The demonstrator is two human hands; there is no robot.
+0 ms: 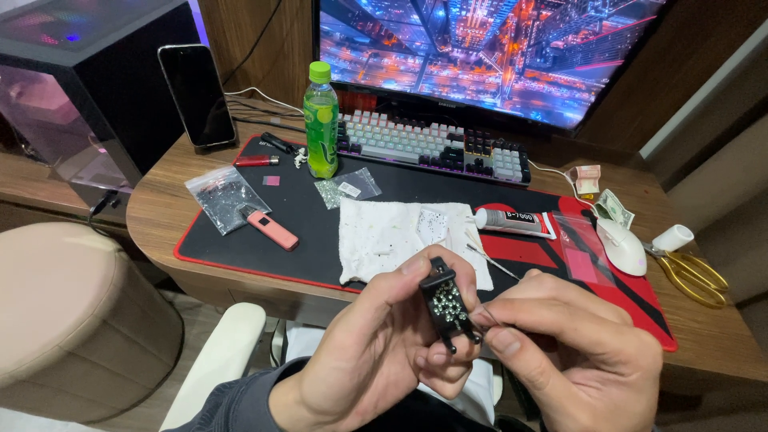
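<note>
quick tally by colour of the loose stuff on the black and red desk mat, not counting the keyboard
green: 1, bottle
white: 1, cloth
pink: 1, lighter-shaped stick
red: 1, slim stick
clear: 2, bag of dark bits, bag of pale bits
grey: 1, glue tube
total: 7

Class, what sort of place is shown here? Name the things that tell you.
Probably a home computer desk: a large monitor, a mechanical keyboard and a glass-sided PC case stand on it.
</note>
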